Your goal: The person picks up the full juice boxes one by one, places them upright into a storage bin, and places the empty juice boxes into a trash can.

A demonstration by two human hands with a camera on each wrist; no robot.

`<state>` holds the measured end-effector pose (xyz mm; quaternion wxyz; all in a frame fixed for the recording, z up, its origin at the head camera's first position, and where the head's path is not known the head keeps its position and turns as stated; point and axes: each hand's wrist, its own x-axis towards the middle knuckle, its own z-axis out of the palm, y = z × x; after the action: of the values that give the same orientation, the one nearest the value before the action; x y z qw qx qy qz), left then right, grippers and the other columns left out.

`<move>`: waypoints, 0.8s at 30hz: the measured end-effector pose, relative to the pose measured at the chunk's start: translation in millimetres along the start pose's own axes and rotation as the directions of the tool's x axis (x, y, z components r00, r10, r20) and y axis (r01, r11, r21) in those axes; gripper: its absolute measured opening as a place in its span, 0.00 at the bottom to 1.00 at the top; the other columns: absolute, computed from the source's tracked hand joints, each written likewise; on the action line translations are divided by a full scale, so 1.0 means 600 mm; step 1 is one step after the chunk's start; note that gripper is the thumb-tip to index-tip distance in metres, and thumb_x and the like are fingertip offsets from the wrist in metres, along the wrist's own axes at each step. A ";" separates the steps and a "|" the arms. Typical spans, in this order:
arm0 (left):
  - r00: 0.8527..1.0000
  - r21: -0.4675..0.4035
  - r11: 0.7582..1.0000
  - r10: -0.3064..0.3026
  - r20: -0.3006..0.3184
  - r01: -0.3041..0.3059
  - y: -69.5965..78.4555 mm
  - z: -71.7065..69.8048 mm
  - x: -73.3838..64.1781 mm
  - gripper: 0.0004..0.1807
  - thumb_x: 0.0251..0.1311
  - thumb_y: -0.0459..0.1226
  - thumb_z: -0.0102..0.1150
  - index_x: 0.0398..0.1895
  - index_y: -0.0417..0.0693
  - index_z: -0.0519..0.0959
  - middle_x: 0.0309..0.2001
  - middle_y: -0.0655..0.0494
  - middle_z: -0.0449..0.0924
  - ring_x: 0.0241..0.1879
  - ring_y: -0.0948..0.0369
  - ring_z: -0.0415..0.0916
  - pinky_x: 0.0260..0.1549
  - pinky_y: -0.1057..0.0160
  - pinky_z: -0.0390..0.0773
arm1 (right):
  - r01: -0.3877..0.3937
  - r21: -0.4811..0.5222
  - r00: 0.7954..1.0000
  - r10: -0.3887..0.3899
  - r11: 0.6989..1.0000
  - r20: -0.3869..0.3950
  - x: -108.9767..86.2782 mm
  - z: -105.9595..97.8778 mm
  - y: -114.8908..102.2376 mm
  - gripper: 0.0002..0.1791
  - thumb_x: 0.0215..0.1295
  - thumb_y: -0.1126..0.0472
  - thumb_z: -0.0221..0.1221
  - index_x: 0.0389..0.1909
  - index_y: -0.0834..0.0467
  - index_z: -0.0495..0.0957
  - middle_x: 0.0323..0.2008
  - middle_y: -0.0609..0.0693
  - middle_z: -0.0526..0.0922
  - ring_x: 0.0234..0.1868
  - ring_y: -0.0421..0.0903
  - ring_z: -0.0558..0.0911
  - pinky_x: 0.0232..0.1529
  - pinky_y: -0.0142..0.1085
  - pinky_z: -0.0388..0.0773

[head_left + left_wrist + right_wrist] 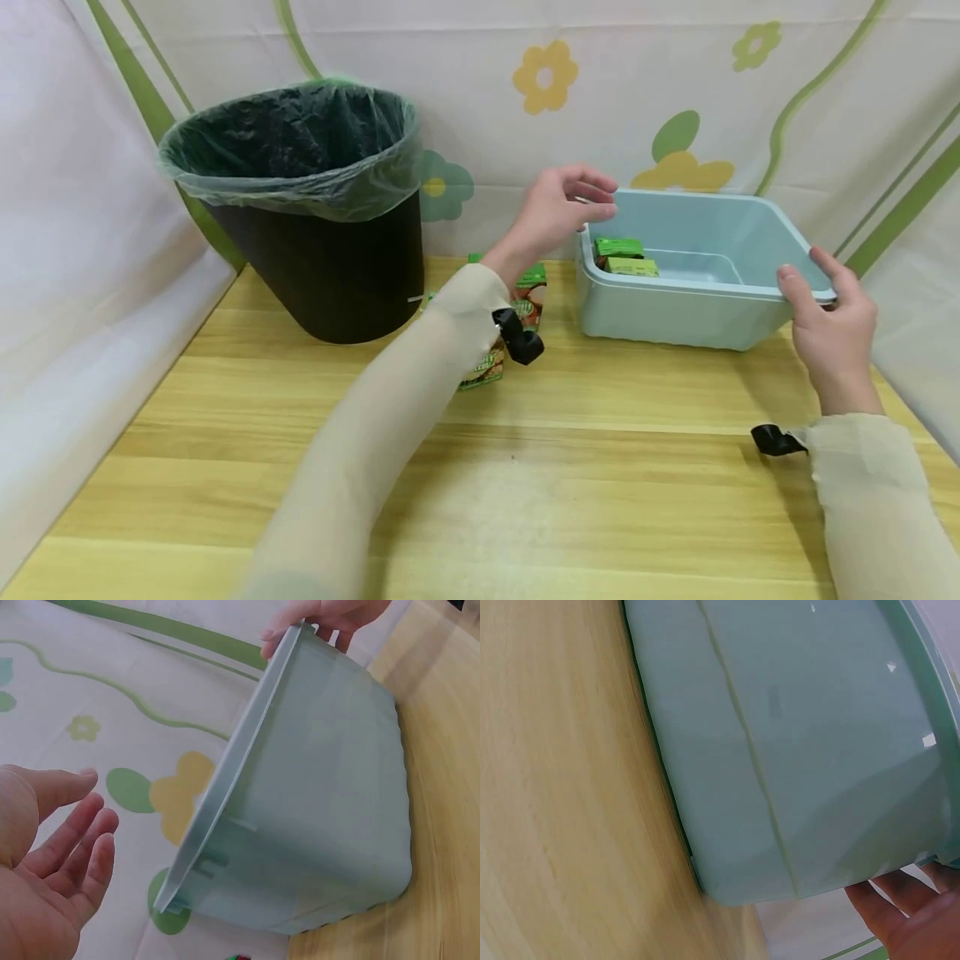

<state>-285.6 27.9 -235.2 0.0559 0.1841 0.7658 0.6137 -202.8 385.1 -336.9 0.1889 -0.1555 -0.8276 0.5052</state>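
A pale blue plastic bin (675,312) stands at the back right of the table. Inside its left end lie two small boxes, one with a green top (619,247) and one yellow-green (632,267). My left hand (558,204) hovers beside the bin's left rim; the left wrist view shows its fingers loosely bent and holding nothing. At the other end, my right hand (836,333) grips the bin's right rim, thumb over the edge and fingers outside. Partly hidden behind my left forearm are green and brown printed boxes (531,300) on the table.
A black trash can (322,267) with a translucent green liner (375,179) stands at the back left. Behind everything hangs a white curtain (480,75) with flower prints. The wooden tabletop (585,500) stretches in front of the bin.
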 end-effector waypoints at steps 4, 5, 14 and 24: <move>1.000 -0.002 1.000 0.012 0.000 -0.012 -0.001 -0.020 -0.016 0.11 0.67 0.34 0.71 0.51 0.51 0.86 0.51 0.56 0.88 0.49 0.62 0.85 0.46 0.61 0.82 | -0.001 0.006 1.000 0.001 1.000 0.003 0.000 0.001 0.002 0.35 0.75 0.42 0.60 0.81 0.35 0.63 0.68 0.34 0.69 0.41 0.33 0.72 0.34 0.17 0.71; 1.000 -0.001 1.000 0.015 0.000 -0.015 -0.002 -0.025 -0.020 0.11 0.67 0.34 0.71 0.51 0.50 0.86 0.50 0.56 0.88 0.49 0.62 0.84 0.46 0.62 0.82 | 0.000 0.006 1.000 0.000 1.000 0.004 0.000 0.001 0.002 0.35 0.75 0.42 0.60 0.81 0.35 0.63 0.69 0.34 0.69 0.41 0.33 0.72 0.34 0.17 0.71; 1.000 0.042 0.999 0.029 -0.004 -0.029 -0.019 -0.073 -0.058 0.11 0.67 0.33 0.71 0.50 0.47 0.86 0.50 0.51 0.88 0.50 0.59 0.85 0.52 0.58 0.83 | 0.013 0.009 1.000 -0.013 1.000 -0.006 0.003 -0.001 0.001 0.35 0.75 0.42 0.61 0.81 0.36 0.64 0.64 0.33 0.71 0.38 0.34 0.71 0.32 0.19 0.71; 0.998 0.116 0.991 -0.065 -0.023 0.067 -0.061 -0.115 -0.081 0.14 0.66 0.33 0.72 0.54 0.46 0.86 0.54 0.49 0.89 0.53 0.57 0.85 0.61 0.53 0.83 | 0.016 0.010 1.000 -0.016 1.000 -0.005 0.003 0.002 0.000 0.36 0.76 0.43 0.60 0.81 0.37 0.64 0.73 0.36 0.69 0.40 0.33 0.72 0.33 0.18 0.71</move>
<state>-269.8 -59.1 -260.4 0.0581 0.1558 0.8066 0.5672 -204.6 385.0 -337.2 0.1957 -0.1491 -0.8259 0.5072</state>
